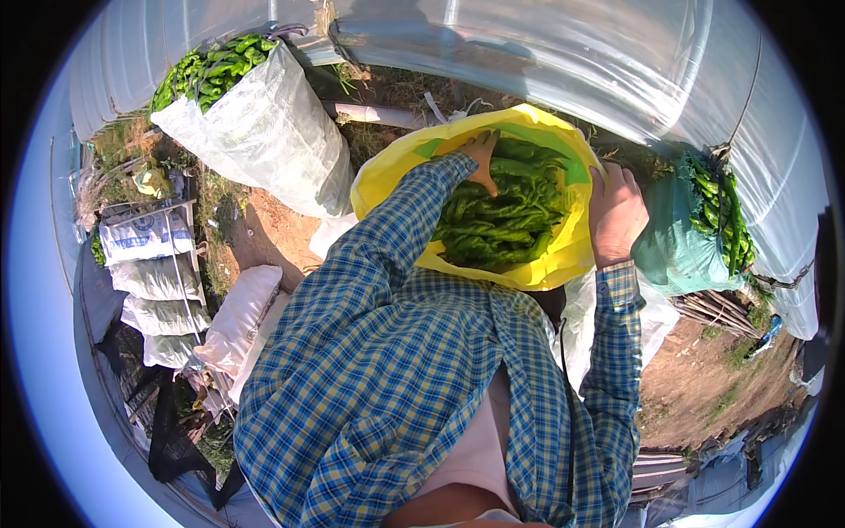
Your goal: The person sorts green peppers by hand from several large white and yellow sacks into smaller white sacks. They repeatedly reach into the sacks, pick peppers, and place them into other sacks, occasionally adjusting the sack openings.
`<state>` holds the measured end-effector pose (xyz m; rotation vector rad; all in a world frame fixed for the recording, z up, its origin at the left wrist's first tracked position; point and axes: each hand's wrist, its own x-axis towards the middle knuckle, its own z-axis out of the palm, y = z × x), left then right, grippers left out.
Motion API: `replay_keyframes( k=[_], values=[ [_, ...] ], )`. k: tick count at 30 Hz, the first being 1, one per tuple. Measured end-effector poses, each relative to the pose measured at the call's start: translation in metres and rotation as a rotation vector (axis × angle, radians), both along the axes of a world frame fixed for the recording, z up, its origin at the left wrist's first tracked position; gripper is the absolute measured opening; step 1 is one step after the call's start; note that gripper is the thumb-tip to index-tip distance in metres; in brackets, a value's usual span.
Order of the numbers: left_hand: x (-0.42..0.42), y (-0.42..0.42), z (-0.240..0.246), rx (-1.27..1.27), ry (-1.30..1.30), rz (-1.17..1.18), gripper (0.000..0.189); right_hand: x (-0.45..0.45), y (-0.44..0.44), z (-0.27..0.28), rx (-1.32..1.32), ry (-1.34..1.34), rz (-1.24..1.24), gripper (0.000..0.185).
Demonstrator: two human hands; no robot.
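A yellow plastic sack (389, 175) with a green patch inside stands open-mouthed in front of my body. Long green peppers (508, 211) lie heaped in it. My left hand (483, 162) reaches into the mouth, thumb and fingers apart, at the upper left edge of the peppers; its fingertips are partly hard to make out. At the right side, my right hand (617, 214) grips the rim of the sack, fingers folded over the edge.
A white sack (270, 135) filled with green peppers stands at the upper left. To the right is a green sack (680, 231) with peppers, near a bundle of sticks (719, 311). Several filled sacks (162, 277) are stacked at left. Plastic sheeting (594, 59) spans the far side.
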<state>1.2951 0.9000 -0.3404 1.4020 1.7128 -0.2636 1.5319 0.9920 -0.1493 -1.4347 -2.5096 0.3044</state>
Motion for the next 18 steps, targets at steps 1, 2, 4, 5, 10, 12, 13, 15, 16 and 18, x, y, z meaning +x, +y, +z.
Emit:
replay_keyframes(
  k=[1, 2, 4, 5, 10, 12, 13, 15, 16, 18],
  values=[
    [-0.002, 0.002, -0.002, -0.031, -0.044, 0.061, 0.144, -0.011, -0.01, 0.014, 0.157, 0.04, 0.077, 0.02],
    [0.0, 0.005, -0.003, -0.088, 0.024, 0.05, 0.14, -0.021, -0.019, 0.014, 0.144, 0.114, 0.176, 0.018],
    [0.004, -0.007, -0.007, -0.053, 0.002, -0.008, 0.137, -0.037, -0.033, 0.01, -0.138, 0.157, 0.308, 0.015],
    [0.006, -0.015, -0.008, -0.036, -0.003, -0.035, 0.136, -0.042, -0.04, 0.001, -0.409, 0.122, 0.344, 0.014],
    [0.03, -0.041, 0.025, 0.006, -0.187, 0.09, 0.127, -0.059, -0.004, -0.162, -0.378, -0.459, 0.39, 0.022],
    [0.038, -0.063, 0.032, 0.136, -0.124, 0.065, 0.125, -0.062, -0.002, -0.195, -0.322, -0.505, 0.425, 0.026],
    [0.045, -0.066, 0.048, 0.122, -0.086, 0.028, 0.124, -0.06, -0.004, -0.206, -0.295, -0.52, 0.445, 0.027],
    [0.061, -0.078, 0.073, 0.159, -0.034, -0.054, 0.116, -0.066, -0.011, -0.211, -0.272, -0.591, 0.462, 0.031],
    [0.075, -0.08, 0.079, 0.155, 0.008, -0.095, 0.114, -0.071, -0.011, -0.21, -0.275, -0.652, 0.45, 0.033],
    [0.103, -0.083, 0.09, 0.2, 0.115, -0.182, 0.104, -0.074, -0.011, -0.216, -0.228, -0.715, 0.463, 0.036]
  ],
)
